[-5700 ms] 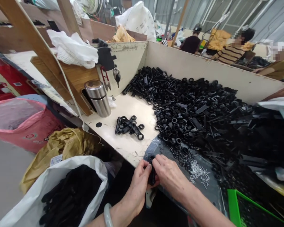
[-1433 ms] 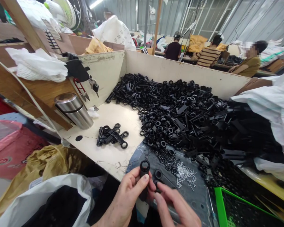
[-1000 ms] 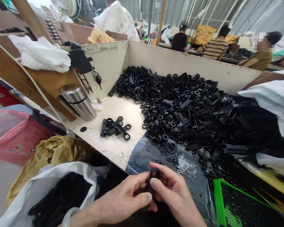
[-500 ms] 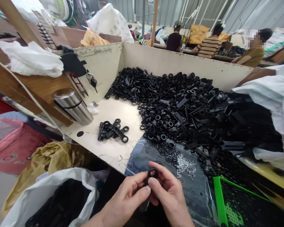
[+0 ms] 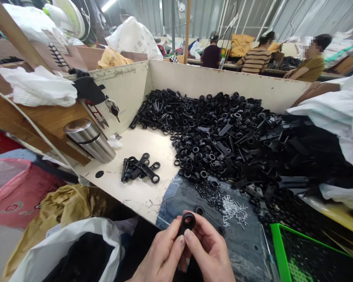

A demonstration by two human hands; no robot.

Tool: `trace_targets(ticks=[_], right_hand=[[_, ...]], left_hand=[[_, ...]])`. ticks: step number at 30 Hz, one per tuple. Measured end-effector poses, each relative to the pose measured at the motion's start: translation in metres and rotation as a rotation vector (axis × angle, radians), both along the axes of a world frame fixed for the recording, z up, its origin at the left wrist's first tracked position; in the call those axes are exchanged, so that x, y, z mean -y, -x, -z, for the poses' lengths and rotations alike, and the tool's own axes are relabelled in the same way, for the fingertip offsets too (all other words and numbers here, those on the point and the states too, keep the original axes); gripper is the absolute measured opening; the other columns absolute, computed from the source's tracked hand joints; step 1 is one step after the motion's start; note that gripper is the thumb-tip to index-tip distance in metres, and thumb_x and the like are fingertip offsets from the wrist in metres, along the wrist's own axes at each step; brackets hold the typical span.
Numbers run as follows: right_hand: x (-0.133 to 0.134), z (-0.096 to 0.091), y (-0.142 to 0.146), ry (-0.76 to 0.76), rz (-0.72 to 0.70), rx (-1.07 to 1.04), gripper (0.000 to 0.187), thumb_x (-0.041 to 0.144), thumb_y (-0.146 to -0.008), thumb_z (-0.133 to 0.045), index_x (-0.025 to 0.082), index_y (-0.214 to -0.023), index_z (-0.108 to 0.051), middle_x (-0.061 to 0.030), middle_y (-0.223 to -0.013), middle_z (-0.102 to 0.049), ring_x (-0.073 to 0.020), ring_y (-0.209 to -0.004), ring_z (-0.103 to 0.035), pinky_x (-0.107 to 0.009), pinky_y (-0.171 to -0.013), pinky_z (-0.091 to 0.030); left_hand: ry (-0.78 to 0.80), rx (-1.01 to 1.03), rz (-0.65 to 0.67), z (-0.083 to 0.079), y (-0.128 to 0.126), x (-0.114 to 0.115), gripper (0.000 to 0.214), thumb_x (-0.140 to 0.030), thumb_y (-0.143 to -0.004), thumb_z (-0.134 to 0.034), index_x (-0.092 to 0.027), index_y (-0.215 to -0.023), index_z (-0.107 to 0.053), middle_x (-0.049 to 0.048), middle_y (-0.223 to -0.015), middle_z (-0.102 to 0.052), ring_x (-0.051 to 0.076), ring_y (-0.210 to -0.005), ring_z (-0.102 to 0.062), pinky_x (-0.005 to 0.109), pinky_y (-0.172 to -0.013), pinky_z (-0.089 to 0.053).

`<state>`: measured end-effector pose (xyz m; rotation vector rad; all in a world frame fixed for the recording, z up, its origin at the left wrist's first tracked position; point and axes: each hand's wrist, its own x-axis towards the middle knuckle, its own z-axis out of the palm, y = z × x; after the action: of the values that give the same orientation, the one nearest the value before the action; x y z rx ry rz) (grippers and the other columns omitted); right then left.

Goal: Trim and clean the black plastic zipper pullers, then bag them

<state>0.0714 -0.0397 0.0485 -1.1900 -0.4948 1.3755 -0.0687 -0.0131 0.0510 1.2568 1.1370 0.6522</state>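
Observation:
Both hands meet low in the middle of the view, over the front edge of the bench. My left hand (image 5: 164, 252) and my right hand (image 5: 211, 250) are closed around a black plastic part with a ringed end (image 5: 184, 225). The ring stands up between the thumbs and fingertips; its lower length is mostly hidden by my hands. Just behind them, a loose black ring (image 5: 199, 211) lies on the denim cloth (image 5: 238, 246). Small silvery pins (image 5: 233, 210) and tiny black pieces (image 5: 207, 193) are heaped on that cloth.
A large heap of black plastic parts (image 5: 211, 133) fills the walled bench. Several ring-ended pieces (image 5: 141, 169) lie left, near a steel flask (image 5: 91, 143). A green basket (image 5: 278, 246) stands right, a white sack (image 5: 106, 231) lower left. Three people sit beyond the back wall (image 5: 223, 78).
The view has tilted up slightly, so the bench sits lower in the picture. My hands keep their hold on the black part, its ring now turned more toward me.

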Motion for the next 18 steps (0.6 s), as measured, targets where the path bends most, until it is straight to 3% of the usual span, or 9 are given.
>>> trace_targets(ticks=[4, 9, 12, 15, 18], right_hand=[[0.003, 0.0, 0.001, 0.016, -0.012, 0.087, 0.054, 0.054, -0.08, -0.081, 0.021, -0.122, -0.072, -0.0051, -0.087, -0.072, -0.0068, -0.05, -0.052, -0.02, -0.045, -0.042], [-0.002, -0.001, -0.001, 0.015, -0.068, 0.1, 0.056, 0.058, -0.082, -0.077, 0.019, -0.123, -0.071, -0.0009, -0.073, -0.064, -0.007, -0.05, -0.045, -0.021, -0.045, -0.035], [-0.008, -0.005, -0.009, -0.023, -0.142, 0.14, 0.053, 0.057, -0.085, -0.074, 0.02, -0.122, -0.07, -0.0009, -0.074, -0.062, -0.0084, -0.053, -0.046, -0.022, -0.047, -0.037], [-0.012, -0.012, -0.02, -0.073, -0.269, 0.226, 0.045, 0.053, -0.087, -0.074, 0.02, -0.118, -0.073, 0.0002, -0.072, -0.06, -0.0095, -0.056, -0.048, -0.022, -0.052, -0.043], [-0.015, -0.014, -0.025, -0.109, -0.313, 0.28, 0.042, 0.047, -0.084, -0.079, 0.024, -0.119, -0.074, -0.0019, -0.085, -0.066, -0.0136, -0.073, -0.058, -0.026, -0.071, -0.053]], left_hand=[[-0.005, -0.061, 0.065, -0.001, 0.006, -0.001, 0.06, -0.063, -0.094, -0.056, -0.03, -0.144, -0.061, 0.0063, -0.125, -0.074, 0.028, -0.122, -0.061, 0.032, -0.111, -0.046], [0.052, -0.028, 0.061, -0.003, 0.003, -0.002, 0.057, -0.061, -0.095, -0.057, -0.028, -0.142, -0.062, 0.0066, -0.124, -0.074, 0.03, -0.126, -0.059, 0.035, -0.11, -0.048], [0.099, 0.0, 0.017, -0.004, 0.004, -0.005, 0.058, -0.058, -0.094, -0.061, -0.029, -0.143, -0.061, 0.0059, -0.138, -0.068, 0.031, -0.134, -0.055, 0.038, -0.117, -0.043], [0.159, 0.088, 0.075, -0.002, 0.012, -0.01, 0.056, -0.055, -0.093, -0.065, -0.03, -0.143, -0.061, 0.0043, -0.15, -0.059, 0.031, -0.143, -0.048, 0.041, -0.123, -0.036], [0.152, 0.097, 0.113, 0.001, 0.021, -0.017, 0.056, -0.052, -0.094, -0.064, -0.03, -0.146, -0.057, 0.0037, -0.154, -0.055, 0.029, -0.147, -0.044, 0.04, -0.125, -0.032]])
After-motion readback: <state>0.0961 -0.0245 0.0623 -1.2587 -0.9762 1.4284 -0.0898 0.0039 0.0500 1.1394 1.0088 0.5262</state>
